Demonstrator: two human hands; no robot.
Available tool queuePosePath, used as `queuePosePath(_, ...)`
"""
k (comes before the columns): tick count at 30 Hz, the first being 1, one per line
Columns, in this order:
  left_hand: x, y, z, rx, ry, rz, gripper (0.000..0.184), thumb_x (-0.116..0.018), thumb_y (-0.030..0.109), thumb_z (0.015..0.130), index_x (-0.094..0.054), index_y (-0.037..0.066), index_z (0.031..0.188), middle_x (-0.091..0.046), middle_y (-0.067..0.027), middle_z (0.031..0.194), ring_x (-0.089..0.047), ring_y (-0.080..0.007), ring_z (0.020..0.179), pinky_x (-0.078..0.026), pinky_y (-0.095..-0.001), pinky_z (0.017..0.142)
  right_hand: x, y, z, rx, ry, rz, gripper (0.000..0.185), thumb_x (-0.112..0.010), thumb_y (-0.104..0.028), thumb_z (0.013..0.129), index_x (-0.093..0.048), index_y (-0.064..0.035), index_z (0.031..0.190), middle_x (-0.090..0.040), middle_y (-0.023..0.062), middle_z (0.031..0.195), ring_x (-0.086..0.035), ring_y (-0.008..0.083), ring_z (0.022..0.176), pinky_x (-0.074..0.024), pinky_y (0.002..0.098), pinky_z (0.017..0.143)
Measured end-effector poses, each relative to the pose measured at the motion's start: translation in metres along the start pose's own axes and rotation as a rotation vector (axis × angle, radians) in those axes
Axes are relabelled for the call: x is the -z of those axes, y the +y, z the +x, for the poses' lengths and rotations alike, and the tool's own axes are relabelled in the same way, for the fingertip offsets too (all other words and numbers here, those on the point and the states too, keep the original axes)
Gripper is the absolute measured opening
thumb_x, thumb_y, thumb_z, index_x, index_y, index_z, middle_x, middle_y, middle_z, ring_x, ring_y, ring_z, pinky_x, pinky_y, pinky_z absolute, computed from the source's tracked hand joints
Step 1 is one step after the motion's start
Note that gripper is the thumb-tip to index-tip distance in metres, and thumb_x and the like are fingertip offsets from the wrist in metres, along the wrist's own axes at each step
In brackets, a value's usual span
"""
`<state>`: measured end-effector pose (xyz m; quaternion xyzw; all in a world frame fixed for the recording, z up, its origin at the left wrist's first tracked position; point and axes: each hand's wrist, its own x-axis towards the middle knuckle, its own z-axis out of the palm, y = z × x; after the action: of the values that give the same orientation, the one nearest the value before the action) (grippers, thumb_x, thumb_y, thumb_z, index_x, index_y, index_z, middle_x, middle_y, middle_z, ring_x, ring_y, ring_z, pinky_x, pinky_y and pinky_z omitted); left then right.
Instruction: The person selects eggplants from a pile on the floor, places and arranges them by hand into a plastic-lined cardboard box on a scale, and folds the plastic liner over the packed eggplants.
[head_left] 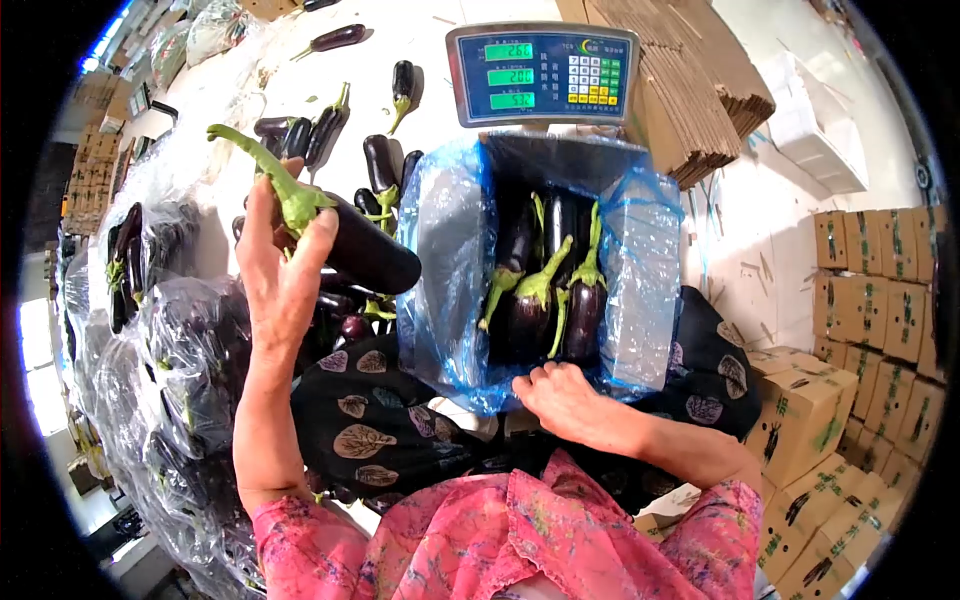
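My left hand (278,270) is closed round the stem end of a dark purple eggplant (368,248), holding it up to the left of the box. Its green stem points up and left. A box lined with blue plastic film (645,290) stands in front of me, its flaps folded outward. Inside lie several eggplants (530,325), their green caps showing. At the box's near edge my right hand (568,402) has its fingers curled on the film-covered rim. The fingertips of that hand are partly hidden.
Behind the box stands a weighing scale's display (545,75) with lit green digits. Loose eggplants (380,165) lie to the left, near clear plastic bags (185,340) of more eggplants. Flattened cardboard (665,90), a white foam box (820,125) and stacked cartons (800,415) are on the right.
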<state>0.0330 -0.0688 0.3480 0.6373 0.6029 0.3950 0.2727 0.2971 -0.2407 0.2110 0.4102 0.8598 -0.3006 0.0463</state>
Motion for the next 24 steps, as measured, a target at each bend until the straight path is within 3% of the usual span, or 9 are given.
queuePosePath(1,0.000,-0.001,0.000,0.008,-0.019,-0.004,0.054,-0.067,0.016,0.086,-0.052,0.000,0.136,-0.061,-0.0070,0.105,-0.059,-0.0141,0.093,-0.049,-0.0287,0.087,-0.001,-0.002,-0.001,0.009,-0.020,-0.012,0.025,-0.070,-0.010,0.075,-0.059,-0.0015,0.095,-0.066,0.0170,0.089,-0.067,0.0351,0.083,-0.0536,0.0450,0.070)
queuePosePath(4,-0.004,-0.002,-0.001,0.022,-0.050,-0.022,0.055,-0.067,0.014,0.086,-0.052,0.000,0.136,-0.061,-0.0054,0.102,-0.058,-0.0125,0.090,-0.049,-0.0277,0.083,0.023,0.004,0.003,-0.108,-0.212,0.174,0.033,-0.074,-0.026,0.083,-0.061,-0.0013,0.101,-0.067,0.0172,0.096,-0.067,0.0372,0.092,-0.0526,0.0476,0.075)
queuePosePath(5,-0.005,-0.001,0.000,0.021,-0.058,-0.028,0.054,-0.067,0.013,0.085,-0.052,0.000,0.136,-0.061,-0.0049,0.101,-0.057,-0.0120,0.089,-0.049,-0.0274,0.082,0.028,0.012,0.000,-0.081,-0.207,0.220,0.049,-0.072,-0.046,0.086,-0.062,-0.0018,0.105,-0.067,0.0179,0.103,-0.065,0.0386,0.101,-0.0505,0.0506,0.082)
queuePosePath(6,-0.005,-0.001,0.000,0.013,-0.081,-0.032,0.055,-0.067,0.012,0.085,-0.052,0.001,0.136,-0.061,-0.0043,0.100,-0.057,-0.0108,0.087,-0.048,-0.0261,0.080,0.040,0.013,-0.002,-0.119,-0.207,0.281,0.053,-0.069,-0.050,0.086,-0.063,-0.0013,0.106,-0.066,0.0194,0.107,-0.064,0.0399,0.104,-0.0486,0.0520,0.087)
queuePosePath(11,-0.008,0.002,0.001,0.038,-0.118,-0.007,0.057,-0.067,0.012,0.083,-0.052,-0.001,0.136,-0.061,-0.0034,0.099,-0.057,-0.0103,0.086,-0.048,-0.0253,0.079,0.055,0.024,-0.004,-0.298,0.042,0.198,0.051,-0.065,-0.048,0.091,-0.062,-0.0010,0.110,-0.066,0.0209,0.103,-0.065,0.0421,0.096,-0.0511,0.0515,0.080)
queuePosePath(16,-0.011,0.004,0.001,0.040,-0.136,-0.022,0.057,-0.067,0.012,0.083,-0.052,-0.001,0.136,-0.061,-0.0035,0.097,-0.058,-0.0107,0.086,-0.049,-0.0258,0.079,0.085,0.037,-0.010,-0.358,0.243,0.194,0.043,-0.072,-0.039,0.087,-0.065,-0.0019,0.108,-0.068,0.0184,0.092,-0.066,0.0411,0.088,-0.0516,0.0500,0.075)
queuePosePath(18,-0.011,0.004,0.001,0.043,-0.142,-0.034,0.057,-0.068,0.012,0.083,-0.052,-0.001,0.136,-0.061,-0.0039,0.097,-0.058,-0.0108,0.085,-0.049,-0.0259,0.079,0.089,0.039,-0.008,-0.417,0.317,0.297,0.038,-0.070,-0.034,0.090,-0.064,0.0017,0.104,-0.068,0.0212,0.093,-0.067,0.0419,0.089,-0.0520,0.0524,0.077)
queuePosePath(23,-0.014,0.003,0.002,0.052,-0.174,-0.075,0.056,-0.068,0.012,0.082,-0.052,-0.001,0.134,-0.062,-0.0037,0.095,-0.058,-0.0102,0.084,-0.049,-0.0255,0.077,0.066,0.053,0.002,-0.401,0.550,0.486,0.042,-0.065,-0.021,0.092,-0.061,0.0093,0.121,-0.065,0.0320,0.111,-0.066,0.0461,0.097,-0.0532,0.0493,0.084)
queuePosePath(24,-0.013,0.004,0.002,0.075,-0.200,-0.069,0.058,-0.069,0.015,0.083,-0.051,-0.001,0.136,-0.060,-0.0037,0.099,-0.058,-0.0111,0.089,-0.048,-0.0268,0.082,0.062,0.055,0.004,-0.397,0.574,0.516,0.043,-0.064,-0.018,0.092,-0.060,0.0105,0.124,-0.064,0.0338,0.115,-0.066,0.0469,0.098,-0.0535,0.0485,0.085)
